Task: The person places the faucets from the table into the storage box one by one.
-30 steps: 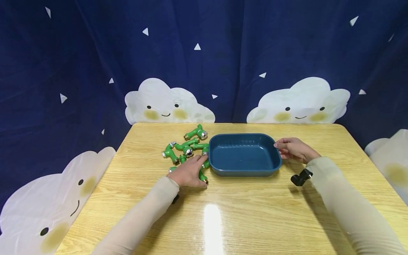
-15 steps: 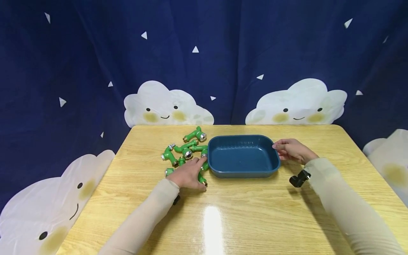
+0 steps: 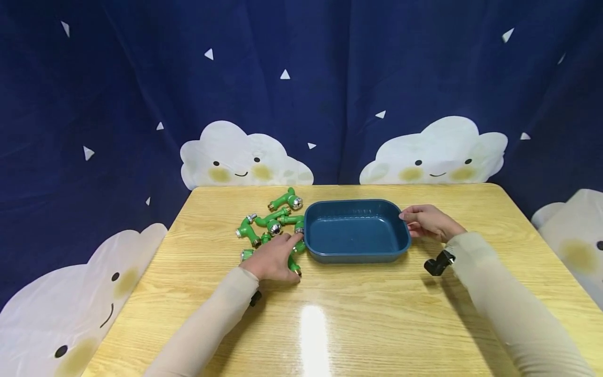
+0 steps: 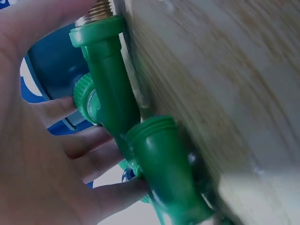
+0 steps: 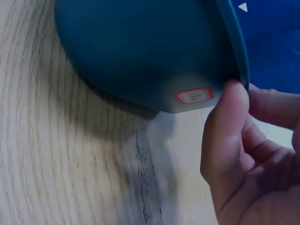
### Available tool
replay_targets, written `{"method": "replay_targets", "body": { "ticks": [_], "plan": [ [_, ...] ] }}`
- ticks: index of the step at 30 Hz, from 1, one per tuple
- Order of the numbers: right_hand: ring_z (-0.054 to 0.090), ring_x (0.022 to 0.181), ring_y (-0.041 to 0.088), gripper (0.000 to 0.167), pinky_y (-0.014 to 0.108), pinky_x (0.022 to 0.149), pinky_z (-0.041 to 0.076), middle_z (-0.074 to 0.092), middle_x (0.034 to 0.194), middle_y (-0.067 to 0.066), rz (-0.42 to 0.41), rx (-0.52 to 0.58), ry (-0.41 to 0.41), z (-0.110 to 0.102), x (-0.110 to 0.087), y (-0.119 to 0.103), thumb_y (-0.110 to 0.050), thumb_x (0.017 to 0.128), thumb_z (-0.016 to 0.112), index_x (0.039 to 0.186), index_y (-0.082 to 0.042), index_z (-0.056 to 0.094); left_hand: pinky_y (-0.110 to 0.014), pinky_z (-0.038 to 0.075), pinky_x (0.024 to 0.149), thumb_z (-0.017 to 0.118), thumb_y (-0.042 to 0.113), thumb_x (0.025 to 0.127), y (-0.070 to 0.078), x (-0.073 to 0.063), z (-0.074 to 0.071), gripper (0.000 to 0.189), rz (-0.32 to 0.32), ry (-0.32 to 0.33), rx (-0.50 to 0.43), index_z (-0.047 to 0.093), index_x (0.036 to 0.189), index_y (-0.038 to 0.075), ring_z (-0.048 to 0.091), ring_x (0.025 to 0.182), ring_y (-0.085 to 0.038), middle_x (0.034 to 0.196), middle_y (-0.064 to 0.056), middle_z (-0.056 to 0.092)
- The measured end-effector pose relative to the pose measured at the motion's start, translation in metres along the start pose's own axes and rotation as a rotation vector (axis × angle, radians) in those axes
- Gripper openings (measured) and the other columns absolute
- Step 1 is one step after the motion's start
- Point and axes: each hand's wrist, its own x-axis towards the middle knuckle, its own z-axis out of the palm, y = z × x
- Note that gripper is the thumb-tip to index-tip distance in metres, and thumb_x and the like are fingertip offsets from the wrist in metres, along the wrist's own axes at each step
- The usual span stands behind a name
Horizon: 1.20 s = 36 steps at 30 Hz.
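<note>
My left hand [image 3: 273,259] lies over the near part of a cluster of green plastic taps. In the left wrist view its fingers are spread along a green tap [image 4: 110,79], fingertips against it, and the thumb is by the brass threaded end. A second green tap body [image 4: 164,164] sits by the little finger. Just right of the cluster stands a dark blue plastic basin [image 3: 358,258], its inside bare. At the basin's right end my right hand [image 3: 431,222] pinches the rim between thumb and fingers. A red-edged label [image 5: 193,96] shows below that rim.
More taps lie beyond my left hand, among them a green tap [image 3: 285,199] with a chrome knob at the back. All rest on a light wooden table [image 3: 377,314]. Behind it hangs a dark blue curtain [image 3: 325,94] with clouds.
The head view has shifted slightly, so everything sits a little further left in the picture. Both hands keep their places on the taps and the basin rim.
</note>
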Motion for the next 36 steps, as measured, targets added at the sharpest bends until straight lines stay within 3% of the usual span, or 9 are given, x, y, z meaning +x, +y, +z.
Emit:
{"method": "replay_targets", "body": {
  "ticks": [7,18,26,31,36],
  "plan": [
    [0.062,0.066,0.002,0.033,0.019,0.064,0.057,0.060,0.077,-0.007,0.012,0.001,0.005,0.000,-0.001,-0.002,-0.022,0.103,0.052,0.125,0.002,0.046,-0.046,0.050,0.103,0.086,0.042,0.069,-0.001,-0.001,0.000,0.110,-0.009,0.039,0.032,0.026,0.158,0.019,0.054,0.126,-0.032,0.138,-0.016,0.053],
    [0.063,0.069,0.003,0.030,0.019,0.066,0.058,0.061,0.082,-0.005,0.003,0.028,0.005,0.002,-0.001,-0.003,-0.019,0.103,0.051,0.124,0.003,0.047,-0.054,0.049,0.102,0.085,0.047,0.069,-0.009,-0.006,-0.006,0.107,-0.066,0.128,-0.027,0.030,0.156,0.018,0.049,0.135,-0.037,0.150,-0.019,0.044],
    [0.060,0.067,0.001,0.032,0.019,0.064,0.057,0.058,0.081,-0.007,0.012,0.020,0.022,-0.002,-0.006,0.005,-0.022,0.104,0.050,0.125,0.002,0.047,-0.053,0.051,0.097,0.083,0.047,0.070,-0.009,-0.003,-0.011,0.104,-0.042,0.169,-0.055,0.030,0.155,0.020,0.052,0.131,-0.034,0.147,-0.017,0.048],
    [0.060,0.066,0.001,0.035,0.018,0.064,0.057,0.059,0.078,-0.007,0.004,0.023,0.011,-0.001,-0.002,0.002,-0.023,0.103,0.052,0.127,0.003,0.046,-0.055,0.052,0.095,0.082,0.048,0.070,-0.011,-0.007,-0.014,0.104,-0.081,0.194,-0.076,0.031,0.155,0.022,0.052,0.133,-0.034,0.149,-0.017,0.046],
    [0.061,0.064,0.001,0.030,0.019,0.063,0.057,0.060,0.075,-0.007,0.022,0.037,0.015,0.001,-0.001,0.001,-0.020,0.104,0.051,0.124,0.002,0.047,-0.057,0.051,0.097,0.082,0.048,0.070,-0.013,-0.007,-0.020,0.103,-0.071,0.209,-0.076,0.031,0.155,0.021,0.050,0.134,-0.036,0.149,-0.019,0.046]
  ]
}}
